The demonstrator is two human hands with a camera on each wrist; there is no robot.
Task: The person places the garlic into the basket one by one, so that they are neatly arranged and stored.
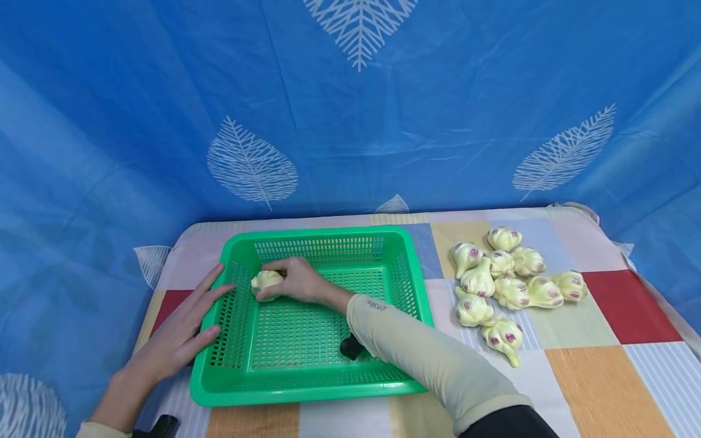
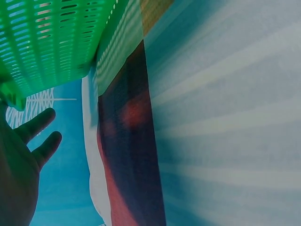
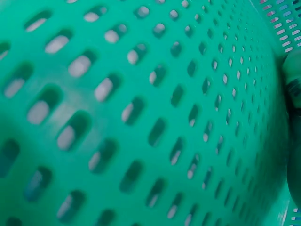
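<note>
Inside the green plastic basket [image 1: 328, 395], near its left wall, my right hand [image 1: 300, 281] grips a garlic bulb [image 1: 265, 282] between thumb and fingers. My left hand [image 1: 177, 331] rests at the basket's left rim with its fingers spread and fairly straight. In the left wrist view, fingers of the left hand [image 2: 21, 155] show beside the basket's perforated wall [image 2: 51, 42]. The right wrist view is mostly filled by the slotted basket floor [image 3: 141, 113], with part of the right hand [image 3: 294, 141] at its right edge; the bulb cannot be made out there.
Several more garlic bulbs [image 1: 512, 292] lie in a loose cluster on the patchwork tablecloth [image 1: 597, 371], right of the basket. A blue curtain with white leaf prints [image 1: 356, 158] hangs behind and around the table.
</note>
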